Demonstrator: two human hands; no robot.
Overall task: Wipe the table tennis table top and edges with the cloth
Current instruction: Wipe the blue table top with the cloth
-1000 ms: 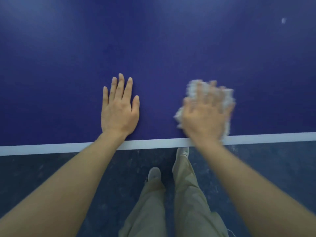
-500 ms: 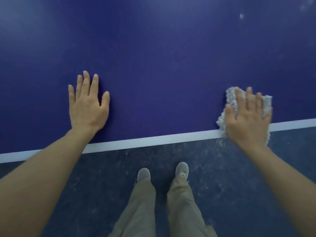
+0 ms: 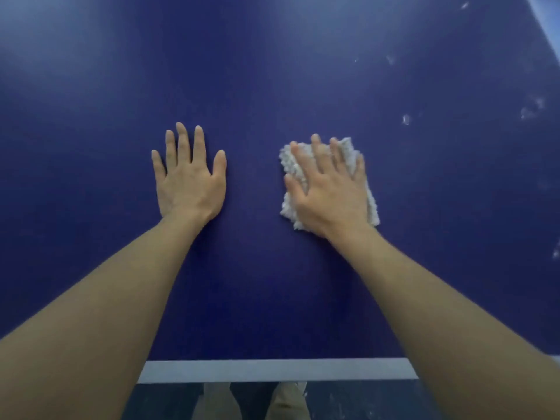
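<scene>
A big, flat, dark blue table tennis table top (image 3: 272, 71) fills most of the view. A white painted line (image 3: 272, 370) runs along its near edge, at the bottom.

The left hand (image 3: 188, 177) lies flat on the blue top. Its fingers are straight and spread a little, and it holds nothing.

The right hand (image 3: 330, 189) lies flat too, palm down, on a small, fluffy, white cloth (image 3: 291, 165). The fingers are straight and press the cloth onto the table. They do not curl round it. The cloth pokes out past the fingertips, on the thumb side and on the far right side of the hand. It sits well in from the white line, just to the right of the left hand, with a strip of bare blue table between them.

Some pale, dusty smudges (image 3: 531, 109) show on the table top far to the right, well apart from the cloth.

Below the table edge there is a dark, speckled floor (image 3: 363, 401), and the tops of tan trouser legs (image 3: 281, 401) peek out.
</scene>
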